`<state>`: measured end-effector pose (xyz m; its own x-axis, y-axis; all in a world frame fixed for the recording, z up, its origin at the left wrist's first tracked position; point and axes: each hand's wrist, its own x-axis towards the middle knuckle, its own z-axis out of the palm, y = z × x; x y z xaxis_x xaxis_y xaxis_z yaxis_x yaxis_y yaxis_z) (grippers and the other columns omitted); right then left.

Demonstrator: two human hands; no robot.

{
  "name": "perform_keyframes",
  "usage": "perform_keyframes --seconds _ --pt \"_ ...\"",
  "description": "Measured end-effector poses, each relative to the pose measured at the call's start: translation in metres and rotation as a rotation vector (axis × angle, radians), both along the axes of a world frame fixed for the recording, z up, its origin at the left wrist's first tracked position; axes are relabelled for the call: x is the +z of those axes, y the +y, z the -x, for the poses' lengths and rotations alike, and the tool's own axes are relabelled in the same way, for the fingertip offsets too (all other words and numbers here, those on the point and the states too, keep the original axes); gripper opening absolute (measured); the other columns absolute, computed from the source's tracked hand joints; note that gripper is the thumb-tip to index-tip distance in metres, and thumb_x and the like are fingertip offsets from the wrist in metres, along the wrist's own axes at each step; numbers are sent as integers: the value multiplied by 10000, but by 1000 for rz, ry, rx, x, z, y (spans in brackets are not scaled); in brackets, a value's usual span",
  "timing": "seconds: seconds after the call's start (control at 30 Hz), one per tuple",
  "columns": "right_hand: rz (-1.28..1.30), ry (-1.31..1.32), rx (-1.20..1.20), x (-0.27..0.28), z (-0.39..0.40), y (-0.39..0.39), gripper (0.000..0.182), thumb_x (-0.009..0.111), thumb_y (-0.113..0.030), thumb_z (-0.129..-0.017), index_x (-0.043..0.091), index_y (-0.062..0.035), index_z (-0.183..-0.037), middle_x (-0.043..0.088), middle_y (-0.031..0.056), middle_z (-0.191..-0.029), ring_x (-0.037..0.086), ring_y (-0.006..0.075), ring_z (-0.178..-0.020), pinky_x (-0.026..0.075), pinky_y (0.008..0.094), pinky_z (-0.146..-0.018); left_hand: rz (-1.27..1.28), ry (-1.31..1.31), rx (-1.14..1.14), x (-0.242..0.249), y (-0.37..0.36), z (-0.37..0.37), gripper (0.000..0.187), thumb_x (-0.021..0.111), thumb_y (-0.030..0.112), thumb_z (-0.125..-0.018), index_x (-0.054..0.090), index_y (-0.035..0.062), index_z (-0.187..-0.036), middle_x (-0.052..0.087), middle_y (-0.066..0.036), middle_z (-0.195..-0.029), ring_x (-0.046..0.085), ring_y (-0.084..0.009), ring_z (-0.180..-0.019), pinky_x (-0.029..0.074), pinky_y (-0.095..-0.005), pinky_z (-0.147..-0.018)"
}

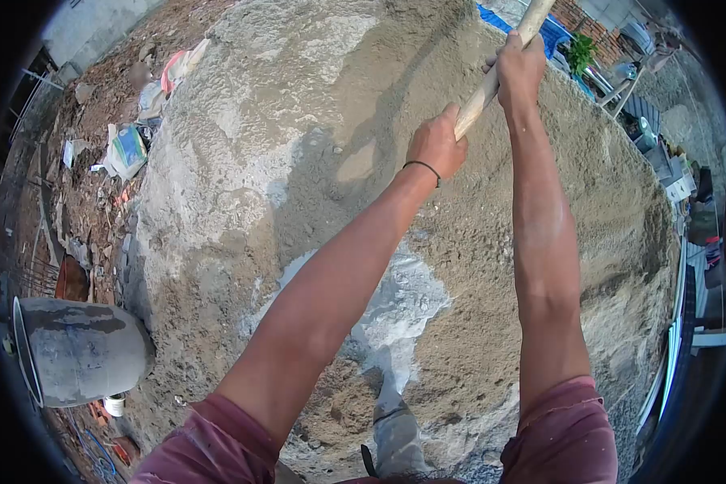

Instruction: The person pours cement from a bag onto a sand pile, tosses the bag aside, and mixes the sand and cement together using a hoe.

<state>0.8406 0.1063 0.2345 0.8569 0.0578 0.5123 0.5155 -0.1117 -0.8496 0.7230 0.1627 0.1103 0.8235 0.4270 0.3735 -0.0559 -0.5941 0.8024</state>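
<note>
A pale wooden handle (477, 103) slants from the centre up to the top edge; whatever is at its far end lies outside the view. My left hand (438, 147), with a dark band at the wrist, is wrapped round the handle's lower end. Higher up, my right hand (519, 71) grips the same handle. Both arms reach forward over a broad mound of sand (476, 323). Grey-white powder (403, 302) lies on the mound between my forearms, with more of it at the upper left.
At the lower left a large grey barrel (85, 352) lies on its side near a small white cup (114, 405). Torn bags (127, 152) and rubble are at the left. A blue tarp (552, 35), a green plant (581, 54) and assorted items line the right side.
</note>
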Motion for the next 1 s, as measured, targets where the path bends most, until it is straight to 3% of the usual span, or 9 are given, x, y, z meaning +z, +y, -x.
perform_keyframes --seconds 0.17,0.23,0.33,0.47,0.57,0.67,0.73,0.83,1.0 --pt "161 558 178 -127 -83 50 373 570 -196 -1029 468 104 -1224 643 172 -786 692 268 -581 565 421 -454 129 417 -74 -72 41 -24 447 750 166 -835 622 -9 -1226 708 -270 -1102 681 -426 -1081 550 -483 -930" --pt "426 502 74 -228 -103 49 414 604 -181 -990 464 107 -1253 664 202 -801 701 280 -585 560 441 -449 200 531 -38 -127 19 2 473 759 169 -821 622 -8 -1237 703 -271 -1136 676 -409 -1113 534 -461 -961" --pt "542 439 -41 -284 -16 25 340 611 -171 -926 544 77 -1148 708 272 -866 741 346 -650 586 441 -522 400 557 -59 -209 -21 55 439 737 133 -812 632 -6 -1215 708 -265 -1126 684 -398 -1093 534 -455 -941" --pt "674 413 18 -382 13 2 335 609 -209 -931 552 73 -1103 713 279 -879 743 382 -685 595 447 -562 518 502 -15 -258 -61 111 394 714 124 -800 639 -14 -1161 716 -267 -1068 695 -404 -1042 536 -462 -918" --pt "697 715 139 -406 55 -20 302 628 -194 -912 562 73 -1036 694 266 -832 741 394 -705 601 467 -587 551 688 44 -260 -79 157 373 723 152 -810 641 -12 -1135 711 -241 -985 703 -383 -979 532 -462 -865" --pt "617 834 471 -439 74 -49 201 623 -87 -926 589 99 -992 652 188 -764 697 291 -574 574 415 -469 538 763 62 -265 -103 215 369 716 144 -818 610 -24 -1130 704 -256 -978 698 -413 -979 534 -484 -867" --pt "527 1130 253 -433 97 -52 159 625 -75 -912 594 76 -874 618 155 -719 651 267 -561 548 418 -467 527 803 49 -260 -110 246 373 708 139 -824 597 -25 -1140 702 -267 -986 694 -425 -981 535 -493 -871" --pt "320 1194 165 -431 140 -69 132 617 -60 -903 576 38 -826 578 130 -690 573 246 -531 502 407 -451 507 845 40 -243 -126 296 380 685 120 -837 558 -7 -1172 702 -275 -981 692 -443 -965 539 -524 -866" --pt "253 1237 71 -402 258 -98 100 577 -41 -939 513 20 -985 530 87 -733 515 183 -513 443 344 -431 507 911 -11 -241 -155 387 417 731 147 -825 511 17 -1155 697 -253 -884 695 -457 -888 540 -553 -787"
